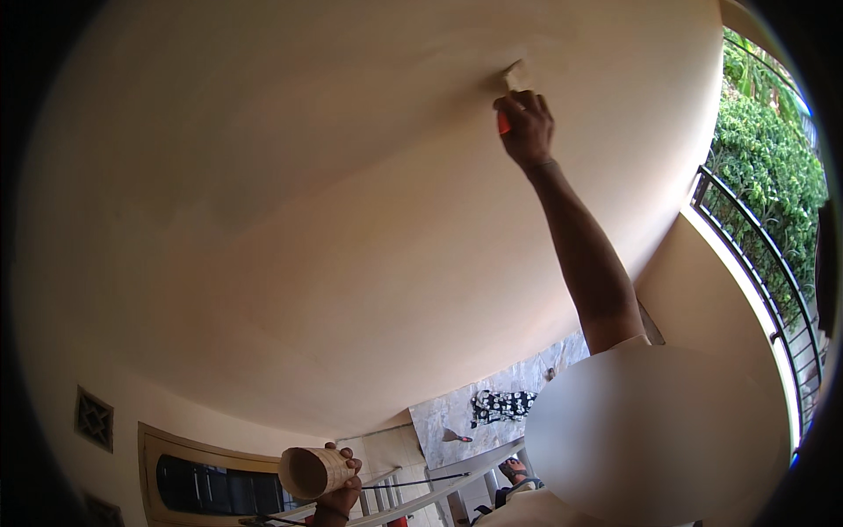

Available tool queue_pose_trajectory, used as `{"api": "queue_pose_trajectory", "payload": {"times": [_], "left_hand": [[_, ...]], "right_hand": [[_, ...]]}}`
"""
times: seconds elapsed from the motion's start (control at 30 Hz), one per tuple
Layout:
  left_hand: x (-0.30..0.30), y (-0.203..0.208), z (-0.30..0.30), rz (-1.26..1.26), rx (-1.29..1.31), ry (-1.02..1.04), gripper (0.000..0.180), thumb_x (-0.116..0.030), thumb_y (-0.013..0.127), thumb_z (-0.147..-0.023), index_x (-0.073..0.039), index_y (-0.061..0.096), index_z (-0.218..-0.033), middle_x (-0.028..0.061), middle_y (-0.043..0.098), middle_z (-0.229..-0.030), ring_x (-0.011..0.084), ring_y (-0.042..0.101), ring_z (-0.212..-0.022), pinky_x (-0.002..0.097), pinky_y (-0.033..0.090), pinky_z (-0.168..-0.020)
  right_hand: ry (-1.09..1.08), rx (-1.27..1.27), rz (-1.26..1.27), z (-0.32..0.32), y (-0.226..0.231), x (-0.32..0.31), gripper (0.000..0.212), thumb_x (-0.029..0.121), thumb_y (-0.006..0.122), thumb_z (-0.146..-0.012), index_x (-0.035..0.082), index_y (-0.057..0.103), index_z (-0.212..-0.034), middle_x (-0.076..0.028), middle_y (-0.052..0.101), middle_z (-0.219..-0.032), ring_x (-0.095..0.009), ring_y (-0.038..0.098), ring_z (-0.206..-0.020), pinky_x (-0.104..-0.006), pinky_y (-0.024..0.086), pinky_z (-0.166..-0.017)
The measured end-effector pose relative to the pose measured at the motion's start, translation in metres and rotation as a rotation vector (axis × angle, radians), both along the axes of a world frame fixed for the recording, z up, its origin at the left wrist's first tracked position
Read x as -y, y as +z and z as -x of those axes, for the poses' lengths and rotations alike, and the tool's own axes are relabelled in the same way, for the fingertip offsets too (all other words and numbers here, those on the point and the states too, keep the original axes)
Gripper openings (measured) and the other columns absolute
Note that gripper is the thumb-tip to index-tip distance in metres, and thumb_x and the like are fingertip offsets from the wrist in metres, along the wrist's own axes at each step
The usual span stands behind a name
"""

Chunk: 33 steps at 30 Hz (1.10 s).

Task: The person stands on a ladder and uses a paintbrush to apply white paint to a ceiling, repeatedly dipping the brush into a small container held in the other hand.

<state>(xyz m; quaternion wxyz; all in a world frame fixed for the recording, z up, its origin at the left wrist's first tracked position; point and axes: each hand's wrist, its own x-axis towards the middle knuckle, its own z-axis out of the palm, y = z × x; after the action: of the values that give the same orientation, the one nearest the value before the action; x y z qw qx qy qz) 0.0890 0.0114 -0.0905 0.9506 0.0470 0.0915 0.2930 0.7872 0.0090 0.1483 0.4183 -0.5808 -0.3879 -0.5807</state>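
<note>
Currently, the right hand is raised and closed around a brush; its pale head points upward, and part of an orange-red handle shows beside the fingers; the brush is at the upper part of a beige wall, though whether its tip touches the surface cannot be determined; the left hand is low and grips a tan cup around its side, with the cup tilted and its round mouth visible; a ladder stands below, near the left hand; on the marbled floor lie a black-and-white patterned cloth and, just beside it, a small tool; at the far right, a dark railing stands before a green hedge.
</note>
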Motion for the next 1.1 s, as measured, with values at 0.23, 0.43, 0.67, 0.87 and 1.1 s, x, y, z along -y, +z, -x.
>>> {"api": "queue_pose_trajectory", "payload": {"times": [0.23,0.43,0.67,0.87,1.1], "left_hand": [[0.002,-0.009,0.018,-0.024,-0.071,-0.05,0.052,-0.044,0.061,-0.1,-0.015,0.053,-0.142,0.02,0.056,-0.131,0.0369,0.055,-0.12,0.0467,0.061,-0.077],[-0.015,-0.022,0.029,-0.05,-0.029,-0.143,0.06,-0.053,0.062,-0.099,-0.014,0.052,-0.143,0.0229,0.053,-0.133,0.0394,0.052,-0.122,0.0501,0.06,-0.079],[-0.02,-0.033,0.045,-0.113,-0.058,-0.101,0.063,-0.056,0.062,-0.099,-0.013,0.051,-0.144,0.0237,0.052,-0.135,0.0418,0.051,-0.124,0.0522,0.06,-0.084],[-0.005,-0.031,0.052,-0.237,-0.128,0.013,0.057,-0.049,0.061,-0.101,-0.007,0.054,-0.138,0.0286,0.059,-0.121,0.0434,0.058,-0.108,0.0453,0.065,-0.081],[-0.026,-0.043,0.074,-0.123,-0.155,0.012,0.063,-0.051,0.066,-0.096,-0.005,0.056,-0.139,0.0276,0.058,-0.121,0.0438,0.056,-0.107,0.0488,0.062,-0.082]], "right_hand": [[0.933,-0.332,0.188,0.053,-0.023,0.009,0.014,-0.001,0.076,-0.082,0.011,0.072,-0.089,-0.003,0.072,-0.096,-0.018,0.069,-0.085,-0.0337,0.057,-0.072],[0.766,-0.747,-0.215,-0.073,0.032,0.07,0.01,0.013,0.075,-0.082,0.006,0.074,-0.089,-0.003,0.072,-0.079,-0.012,0.069,-0.071,-0.0277,0.055,-0.062],[-0.091,0.04,0.186,-0.042,0.035,0.044,0.02,0.006,0.069,-0.077,0.02,0.068,-0.09,-0.004,0.063,-0.085,-0.028,0.066,-0.087,-0.0436,0.055,-0.066],[0.855,-0.086,0.232,0.054,-0.002,0.015,0.01,0.007,0.079,-0.086,0.013,0.074,-0.093,-0.004,0.073,-0.096,-0.02,0.07,-0.083,-0.0315,0.056,-0.07],[0.669,-0.513,-0.451,-0.071,0.029,0.068,0.004,0.007,0.076,-0.089,0.009,0.076,-0.093,-0.001,0.074,-0.095,-0.013,0.069,-0.084,-0.0297,0.055,-0.076]]}}
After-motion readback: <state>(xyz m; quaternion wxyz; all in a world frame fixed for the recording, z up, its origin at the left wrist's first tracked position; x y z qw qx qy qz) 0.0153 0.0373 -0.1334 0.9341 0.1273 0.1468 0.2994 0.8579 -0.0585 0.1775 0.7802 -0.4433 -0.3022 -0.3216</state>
